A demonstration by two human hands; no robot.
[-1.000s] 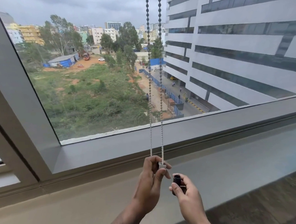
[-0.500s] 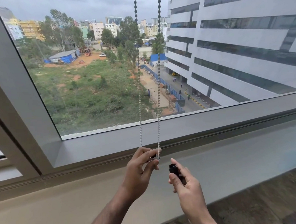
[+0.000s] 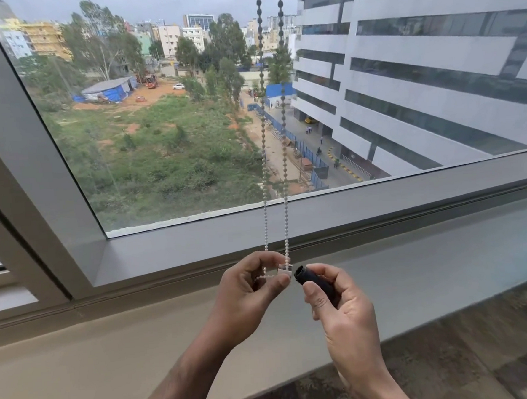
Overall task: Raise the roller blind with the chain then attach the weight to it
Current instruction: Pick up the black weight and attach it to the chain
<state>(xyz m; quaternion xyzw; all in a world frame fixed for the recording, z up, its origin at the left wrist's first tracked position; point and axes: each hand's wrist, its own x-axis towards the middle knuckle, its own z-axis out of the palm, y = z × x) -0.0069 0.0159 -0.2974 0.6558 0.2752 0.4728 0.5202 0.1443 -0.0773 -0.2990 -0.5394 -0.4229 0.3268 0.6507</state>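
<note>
Pinched between your left hand's (image 3: 246, 288) thumb and curled fingers is the bottom of the bead chain (image 3: 263, 143), with a small clear connector (image 3: 284, 269) showing just above the thumb tip. Your right hand (image 3: 339, 305) is closed around the black weight (image 3: 315, 281), a short dark cylinder gripped between thumb and fingers, tilted so its open end points up and left toward the connector. That open end sits just beside the connector, but you cannot tell from this view whether the two touch. Both forearms rise from the lower edge of the view, the left one angled in from the lower left, the right one coming up more steeply, and the hands meet in front of the grey window frame (image 3: 379, 204), above the pale sill (image 3: 111, 347). From your left hand the chain runs up as two nearly parallel strands, close together, crossing the glass and leaving the view at the top. A loose bit of chain loops across your left palm. Nothing can be seen inside the weight's dark opening.
</note>
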